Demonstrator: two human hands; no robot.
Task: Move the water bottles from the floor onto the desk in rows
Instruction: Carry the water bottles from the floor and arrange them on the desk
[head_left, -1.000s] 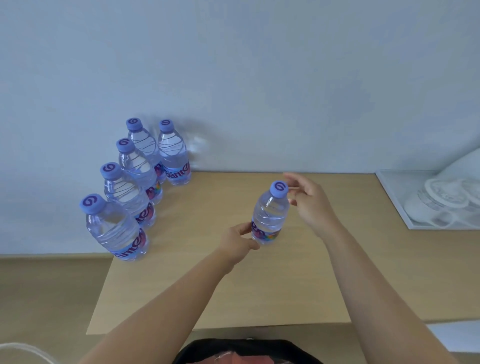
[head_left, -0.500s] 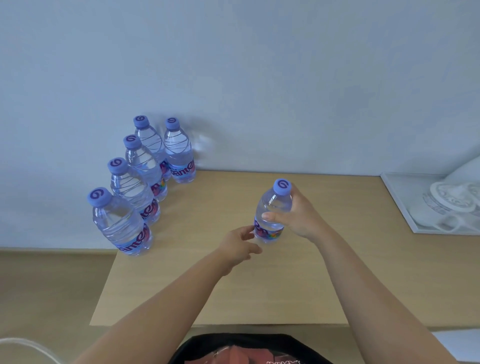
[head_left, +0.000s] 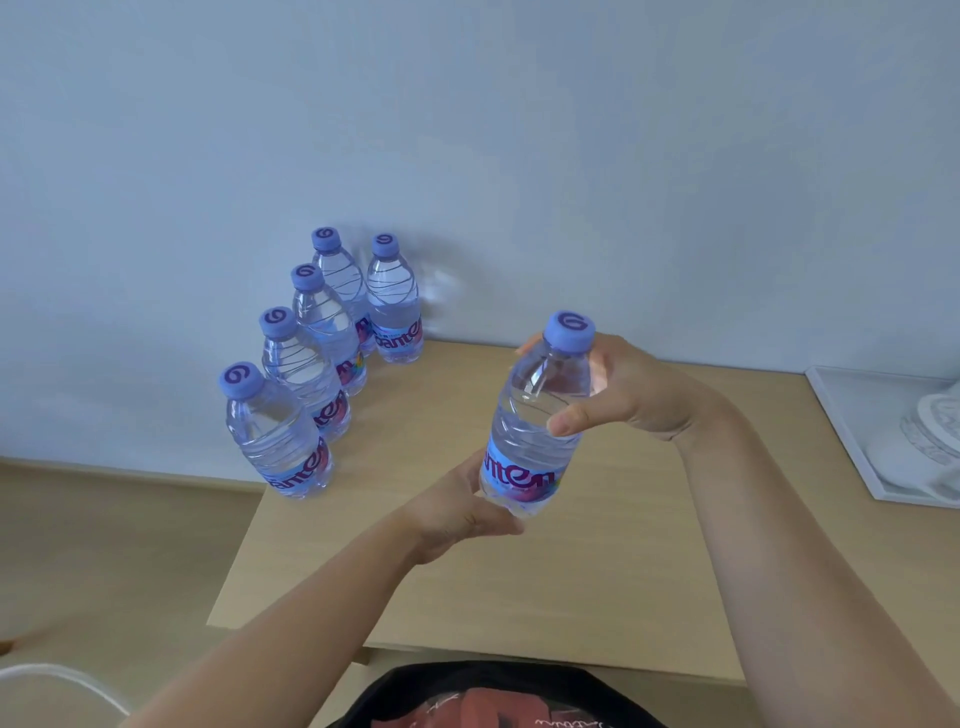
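5 bottles (head_left: 322, 364) stand upright at the desk's (head_left: 597, 582) far left corner by the wall (head_left: 467, 130): 4 in a line along the left edge, 1 beside the rearmost. a 6th bottle (head_left: 535, 421), blue cap up and slightly tilted, is held over the middle of the desk. the right hand (head_left: 618, 389) wraps its upper body, fingers (head_left: 527, 347) curled round the far side and thumb across the front. the left hand (head_left: 462, 512) grips its base from below and the left, fingers curled under the label. a white tray (head_left: 852, 436) sits at the desk's right edge.
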